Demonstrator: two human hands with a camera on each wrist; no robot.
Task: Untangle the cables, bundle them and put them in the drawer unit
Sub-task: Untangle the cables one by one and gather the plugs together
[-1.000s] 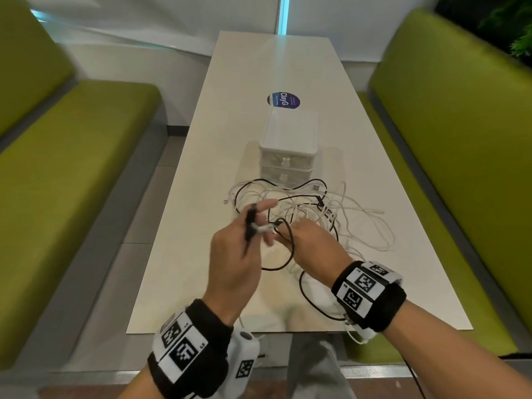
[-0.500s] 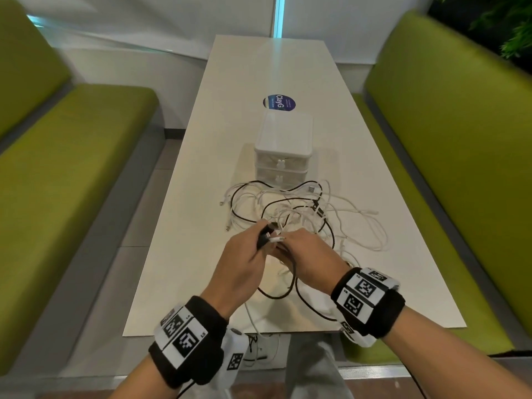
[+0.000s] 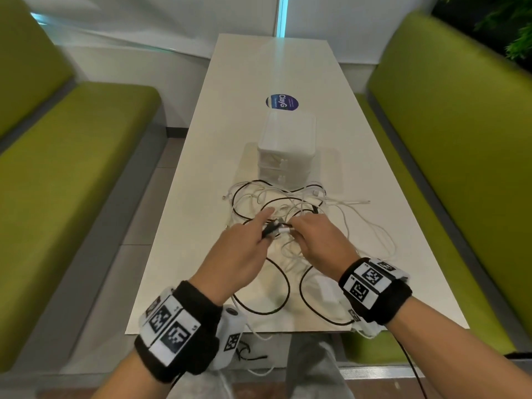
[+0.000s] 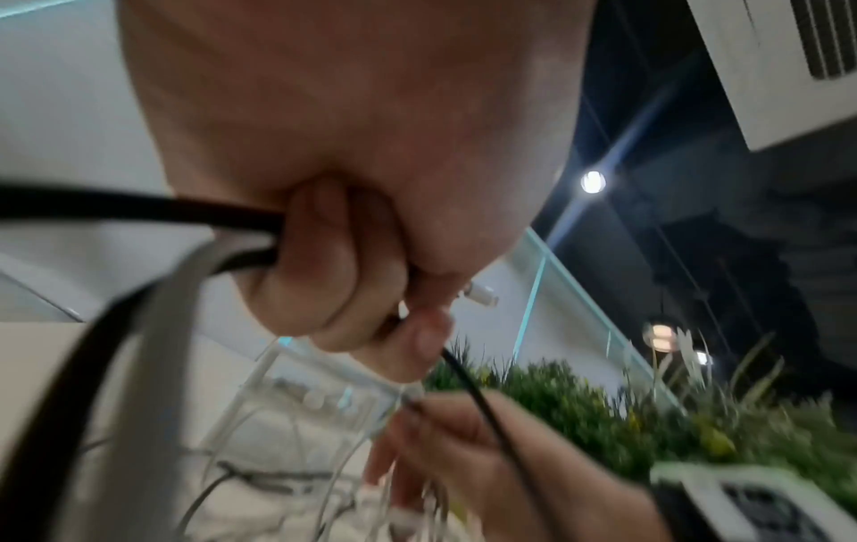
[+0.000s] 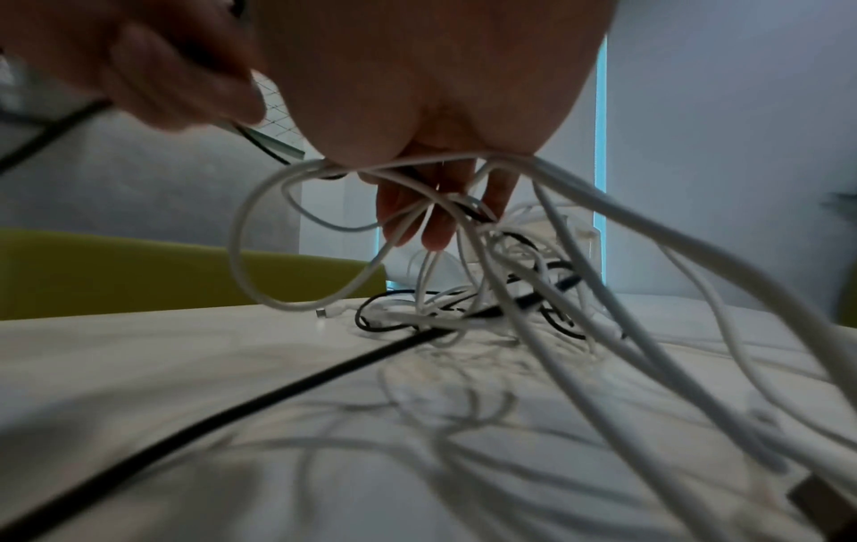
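the left hand [image 3: 239,251] is over the near half of the white table [image 3: 201,174], its index finger stretched forward while the other fingers are curled round a black cable [image 3: 283,286] and a white cable end; in the left wrist view the curled fingers [image 4: 320,264] clamp the black cable [image 4: 116,207], and a small white plug [image 4: 480,293] pokes out past the thumb; the right hand [image 3: 319,240] is just beside it, knuckles up, fingers bent down into the tangle of cables [image 3: 290,205]; in the right wrist view several white cables [image 5: 603,220] run out from under the palm and between the fingers [image 5: 436,223], so this hand grips white strands; the two hands nearly meet at the plug ends between them; the tangle, black and white loops crossed over one another, lies on the table just in front of the drawer unit [image 3: 286,148] and touches or nearly touches its base; black loops trail back toward the near table edge, and a white strand hangs over it; the drawer unit is white, stands upright at mid-table, its drawers pushed in; a round dark sticker [image 3: 282,102] lies just behind it; green benches [image 3: 460,168] flank the table on both sides.
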